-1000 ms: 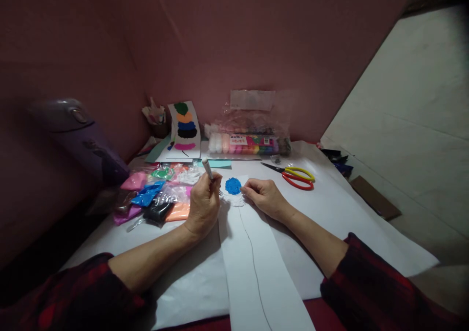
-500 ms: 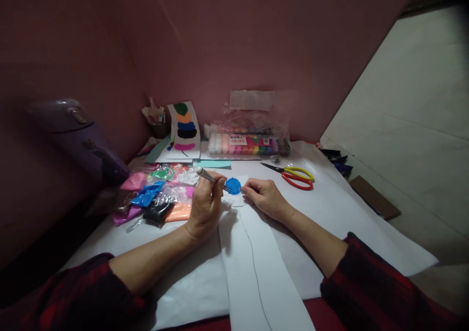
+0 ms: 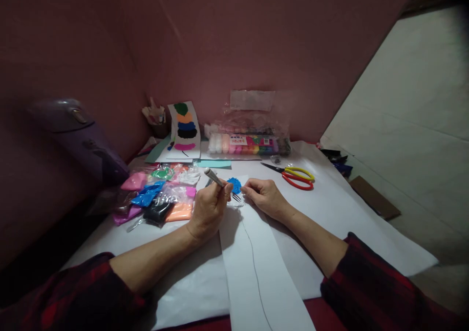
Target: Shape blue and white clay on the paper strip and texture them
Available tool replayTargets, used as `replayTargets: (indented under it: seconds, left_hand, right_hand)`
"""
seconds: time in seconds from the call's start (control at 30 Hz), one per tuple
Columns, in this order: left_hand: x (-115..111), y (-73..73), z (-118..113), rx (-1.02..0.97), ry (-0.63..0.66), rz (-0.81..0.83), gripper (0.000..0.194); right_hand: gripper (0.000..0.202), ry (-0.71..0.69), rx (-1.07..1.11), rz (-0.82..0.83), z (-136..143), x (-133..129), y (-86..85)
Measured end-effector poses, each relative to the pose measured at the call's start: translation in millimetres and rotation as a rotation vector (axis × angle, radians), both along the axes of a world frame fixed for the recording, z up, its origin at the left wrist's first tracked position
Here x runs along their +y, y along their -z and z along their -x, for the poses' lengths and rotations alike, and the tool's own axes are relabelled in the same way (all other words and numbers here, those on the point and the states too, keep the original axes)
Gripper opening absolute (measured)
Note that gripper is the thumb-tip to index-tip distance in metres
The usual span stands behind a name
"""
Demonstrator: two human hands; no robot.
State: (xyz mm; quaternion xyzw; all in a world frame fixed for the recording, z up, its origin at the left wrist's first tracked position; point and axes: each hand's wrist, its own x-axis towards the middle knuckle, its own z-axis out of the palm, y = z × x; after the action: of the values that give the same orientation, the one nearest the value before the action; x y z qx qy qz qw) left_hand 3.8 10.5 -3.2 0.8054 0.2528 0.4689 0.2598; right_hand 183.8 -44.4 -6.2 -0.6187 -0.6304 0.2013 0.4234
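Observation:
My left hand (image 3: pixel 209 208) is closed around a metal fork (image 3: pixel 216 177), handle up and tines pointing down. The tines are over the white clay (image 3: pixel 238 202), just below a round patch of textured blue clay (image 3: pixel 234 184). Both clays lie on a long white paper strip (image 3: pixel 252 267) with a wavy pencil line drawn down it. My right hand (image 3: pixel 266 198) rests at the strip's right edge. Its thumb and forefinger are pinched together beside the blue clay; what lies between them, if anything, is hidden.
Bagged coloured clay (image 3: pixel 157 199) lies to the left. Scissors (image 3: pixel 289 172) with yellow and red handles lie to the right. Behind are a large clay pack (image 3: pixel 245 144) and a card with coloured patches (image 3: pixel 185 148). A purple bottle (image 3: pixel 86 138) stands far left.
My left hand has shifted slightly right with the fork, whose tines moved from the blue clay down to the white clay. My right hand has stayed in place.

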Motion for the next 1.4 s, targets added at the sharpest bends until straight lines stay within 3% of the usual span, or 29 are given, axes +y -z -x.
replayTargets:
  seconds: [0.4,0.8,1.07,1.4]
  left_hand:
    - [1.4,0.9,-2.2,0.016,-0.079,-0.002,0.016]
    - [1.4,-0.1,-2.3,0.117,-0.152,0.096,0.021]
    - [1.5,-5.7,-4.1,0.221,-0.256,0.109,0.024]
    - [2.4,-5.9,-2.6,0.24,-0.291,0.086,0.028]
  right_hand:
    - [0.028,0.006,0.094,-0.003,0.0,0.9,1.7]
    - [0.027,-0.005,0.094,0.006,0.7,-0.5,-0.3]
    - [0.027,-0.003,0.08,0.006,0.9,-0.5,-0.6]
    - [0.027,-0.003,0.073,0.006,0.0,0.6,0.1]
